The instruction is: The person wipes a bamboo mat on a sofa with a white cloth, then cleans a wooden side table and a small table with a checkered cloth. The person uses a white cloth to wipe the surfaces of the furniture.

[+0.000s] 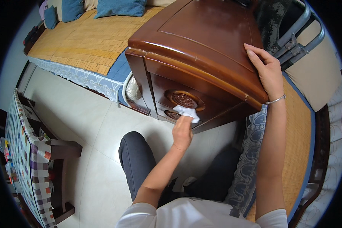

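Observation:
A white cloth or tissue is bunched in the fingers of my left hand. It touches, or is very close to, the front of a glossy reddish-brown wooden cabinet, just below a round carved medallion. A second, lower medallion is partly hidden by the cloth and my fingers. My right hand, with a silver bangle at the wrist, rests on the right edge of the cabinet top. Its thumb and fingers are apart, and nothing is held in it.
On the left stands a low table with a checked tablecloth. Behind the cabinet, a seat with a tan woven mat carries blue cushions. To the right are another matted seat, a beige cushion and metal tubing.

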Motion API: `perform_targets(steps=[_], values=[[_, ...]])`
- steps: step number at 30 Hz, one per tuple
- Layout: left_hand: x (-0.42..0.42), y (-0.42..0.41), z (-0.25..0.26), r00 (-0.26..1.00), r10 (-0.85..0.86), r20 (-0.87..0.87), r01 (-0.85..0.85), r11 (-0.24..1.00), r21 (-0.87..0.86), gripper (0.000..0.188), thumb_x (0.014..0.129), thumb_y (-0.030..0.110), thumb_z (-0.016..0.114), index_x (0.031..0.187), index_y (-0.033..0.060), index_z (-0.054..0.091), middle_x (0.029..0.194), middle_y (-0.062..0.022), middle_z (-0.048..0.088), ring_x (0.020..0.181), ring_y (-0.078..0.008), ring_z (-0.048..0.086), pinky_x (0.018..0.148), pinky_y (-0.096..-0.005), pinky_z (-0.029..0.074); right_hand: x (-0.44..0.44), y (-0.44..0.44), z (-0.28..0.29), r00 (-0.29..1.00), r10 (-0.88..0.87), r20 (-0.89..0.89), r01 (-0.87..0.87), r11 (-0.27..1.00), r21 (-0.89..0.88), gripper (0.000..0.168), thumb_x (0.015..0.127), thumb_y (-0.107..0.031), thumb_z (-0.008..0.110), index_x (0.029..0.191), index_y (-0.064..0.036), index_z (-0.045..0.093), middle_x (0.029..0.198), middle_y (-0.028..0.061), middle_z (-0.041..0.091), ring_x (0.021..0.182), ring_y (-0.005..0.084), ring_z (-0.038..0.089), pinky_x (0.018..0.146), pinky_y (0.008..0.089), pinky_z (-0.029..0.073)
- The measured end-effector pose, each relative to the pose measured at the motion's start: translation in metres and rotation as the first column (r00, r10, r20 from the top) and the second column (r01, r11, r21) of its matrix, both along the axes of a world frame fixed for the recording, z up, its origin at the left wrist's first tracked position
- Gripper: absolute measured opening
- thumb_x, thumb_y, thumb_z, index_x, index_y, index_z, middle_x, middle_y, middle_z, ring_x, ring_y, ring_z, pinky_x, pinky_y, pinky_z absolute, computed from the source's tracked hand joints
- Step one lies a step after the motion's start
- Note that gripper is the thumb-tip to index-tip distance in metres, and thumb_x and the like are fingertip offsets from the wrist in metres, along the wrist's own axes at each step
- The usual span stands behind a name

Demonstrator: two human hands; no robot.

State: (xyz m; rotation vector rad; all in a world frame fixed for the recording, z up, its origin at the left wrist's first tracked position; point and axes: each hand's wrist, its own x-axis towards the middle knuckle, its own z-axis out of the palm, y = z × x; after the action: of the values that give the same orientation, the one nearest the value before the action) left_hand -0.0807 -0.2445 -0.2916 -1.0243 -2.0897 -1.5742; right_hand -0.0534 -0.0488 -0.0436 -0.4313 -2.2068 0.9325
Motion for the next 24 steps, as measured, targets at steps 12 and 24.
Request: perform_targets(steps=[12, 24], values=[[-0.006, 0.032, -0.035, 0.812, -0.441, -0.382, 0.414, 0.897, -0.154, 0.024, 0.068, 0.005, 0.053, 0.092, 0.0044, 0.054, 0.099, -0.0104, 0.054, 0.093, -0.0270, 0.053, 0.085, -0.0390, 0.041, 0.001, -0.001, 0.001, 1.000, -0.004, 0.010, 0.004, 1.000, -0.014, 0.024, 0.081, -0.020, 0.061, 0.096, -0.001, 0.064, 0.090, 0.0042, 0.064, 0.082, 0.0082, 0.057, 0.075, 0.0200, 0.043], [0.016, 0.037, -0.017, 0.868, -0.333, -0.369, 0.171, 0.897, -0.408, 0.034, 0.072, 0.036, 0.060, 0.094, 0.0104, 0.056, 0.088, -0.0058, 0.052, 0.086, -0.0228, 0.048, 0.085, -0.0397, 0.034, 0.005, 0.002, 0.001, 1.000, 0.021, -0.003, -0.021, 0.996, -0.091, 0.025, 0.082, -0.019, 0.061, 0.098, 0.001, 0.063, 0.088, 0.0021, 0.063, 0.079, 0.0059, 0.055, 0.072, 0.0185, 0.043]])
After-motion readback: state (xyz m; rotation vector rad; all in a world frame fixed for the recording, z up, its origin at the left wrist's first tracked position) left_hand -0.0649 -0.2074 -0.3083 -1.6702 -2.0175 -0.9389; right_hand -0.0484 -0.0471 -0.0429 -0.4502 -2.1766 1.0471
